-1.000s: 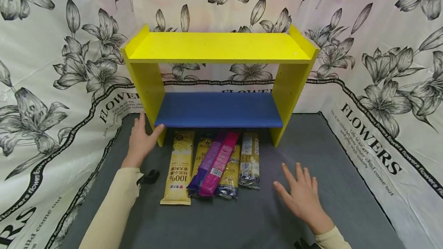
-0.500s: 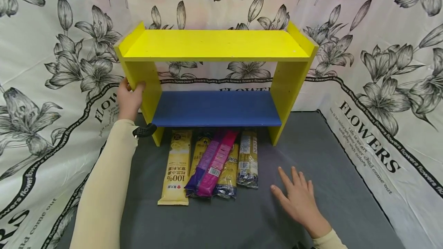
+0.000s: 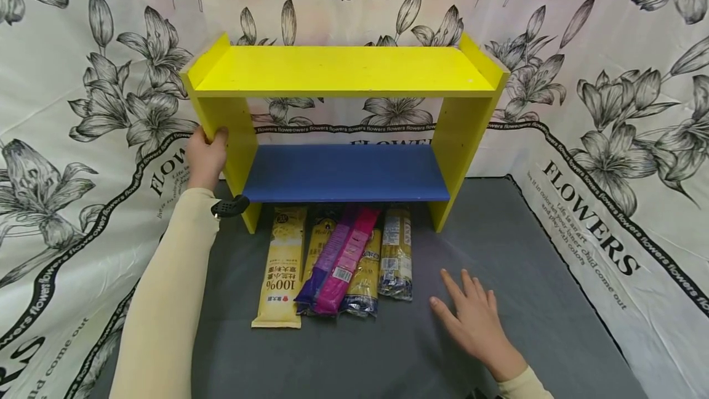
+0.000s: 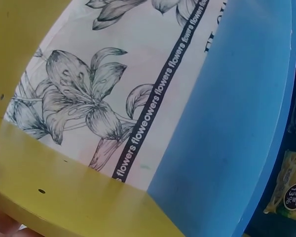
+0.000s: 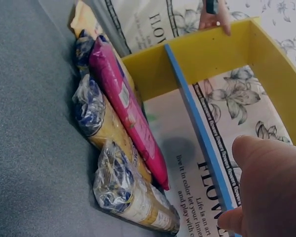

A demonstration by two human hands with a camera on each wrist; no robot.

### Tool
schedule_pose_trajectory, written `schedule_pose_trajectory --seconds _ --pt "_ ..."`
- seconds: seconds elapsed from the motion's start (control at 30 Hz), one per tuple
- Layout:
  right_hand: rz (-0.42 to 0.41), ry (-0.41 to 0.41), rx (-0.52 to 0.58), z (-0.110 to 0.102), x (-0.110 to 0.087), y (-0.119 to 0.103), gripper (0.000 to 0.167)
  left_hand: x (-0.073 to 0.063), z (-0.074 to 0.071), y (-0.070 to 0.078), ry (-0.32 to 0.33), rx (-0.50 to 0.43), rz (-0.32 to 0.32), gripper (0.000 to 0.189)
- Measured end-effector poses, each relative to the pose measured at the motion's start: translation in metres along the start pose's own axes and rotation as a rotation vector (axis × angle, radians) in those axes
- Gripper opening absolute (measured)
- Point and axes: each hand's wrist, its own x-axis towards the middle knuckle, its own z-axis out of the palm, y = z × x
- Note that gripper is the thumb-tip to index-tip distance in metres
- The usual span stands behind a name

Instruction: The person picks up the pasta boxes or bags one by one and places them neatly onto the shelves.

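Observation:
My left hand (image 3: 205, 156) grips the front edge of the left side panel of a yellow shelf (image 3: 343, 69), about level with the gap above its blue board (image 3: 346, 172). In the left wrist view the fingers (image 4: 6, 226) lie on the panel's outer side and the thumb shows on its inner side. My right hand (image 3: 471, 322) holds nothing; its fingers are spread over the table, right of the packets. A yellow pasta packet (image 3: 282, 270) and a purple and pink packet (image 3: 348, 266) lie partly under the blue board.
Beside the pink packet lie other yellow packets, one (image 3: 362, 282) partly under it and a clear-ended one (image 3: 396, 254) to the right. A grey cloth (image 3: 343, 362) covers the table. Flower-printed sheeting (image 3: 587, 109) hangs behind and at both sides.
My left hand has moved up and forward from the shelf's lower left corner and taken hold of the side panel. The right hand has shifted slightly left and down.

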Motion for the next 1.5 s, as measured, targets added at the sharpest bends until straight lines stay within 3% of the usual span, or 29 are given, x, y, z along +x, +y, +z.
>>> schedule_pose_trajectory --seconds 0.23,0.43,0.63,0.77,0.97,1.2,1.33,1.5 --pt "-0.016 0.000 0.010 0.000 0.006 -0.006 0.074 -0.002 -0.003 0.000 0.016 0.018 0.003 0.060" --pt "-0.078 -0.010 0.135 -0.004 0.026 -0.010 0.072 -0.002 -0.004 0.000 0.024 0.020 0.012 0.059" --pt "-0.094 -0.035 0.316 -0.001 0.077 -0.018 0.070 0.001 -0.005 -0.003 0.035 0.029 0.048 0.057" --pt "-0.021 -0.049 0.456 0.002 0.116 -0.022 0.067 0.002 -0.005 -0.006 0.046 0.028 0.085 0.055" --pt "0.093 -0.136 0.622 0.017 0.163 -0.025 0.063 0.002 -0.004 -0.012 0.062 0.045 0.109 0.054" --pt "0.057 -0.151 0.512 0.036 0.183 -0.030 0.072 -0.003 -0.003 -0.014 0.073 0.086 0.115 0.053" --pt "0.024 -0.095 0.399 0.039 0.187 -0.035 0.071 -0.003 0.000 -0.014 0.075 0.088 0.120 0.050" --pt "0.041 -0.063 0.352 0.037 0.187 -0.042 0.071 -0.001 0.001 -0.013 0.076 0.076 0.127 0.049"
